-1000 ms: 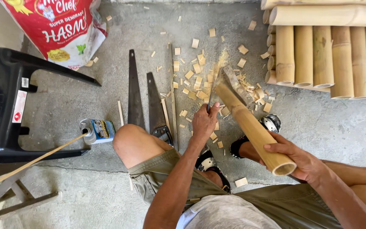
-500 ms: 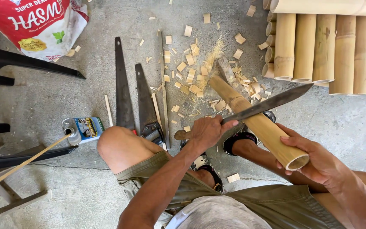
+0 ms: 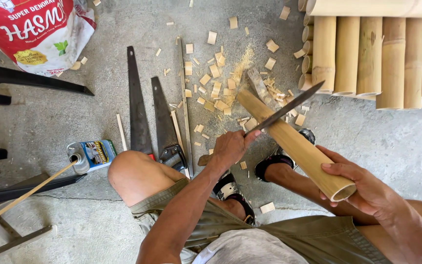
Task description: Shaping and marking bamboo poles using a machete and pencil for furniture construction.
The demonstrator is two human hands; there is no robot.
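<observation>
- Head view: the person sits on the concrete floor (image 3: 50, 112). The left hand (image 3: 230, 146) is clenched round the handle of a long knife (image 3: 286, 106), its blade lying across a bamboo pole (image 3: 294, 142).
- The right hand (image 3: 362, 188) grips the near, open end of that pole; the far end rests on the floor amid the chips, so the pole slants up toward the person from the floor's middle.
- Judging by the scattered bamboo chips (image 3: 211, 78) and sawdust (image 3: 242, 63) around the far end, a good deal of trimming is already done; the pole's near length looks uncut, so much seems left.
- Two hand saws (image 3: 137, 107) lie flat just left of the chips, beside thin slats.
- A small can (image 3: 91, 155) lies near the raised knee.
- Stacked bamboo sections (image 3: 382, 63) fill the far right corner, close to the knife tip.
- A red sack (image 3: 35, 29) sits at the far left, above a black chair (image 3: 6, 83).
- Sandalled feet lie under the pole, close to the blade's path.
</observation>
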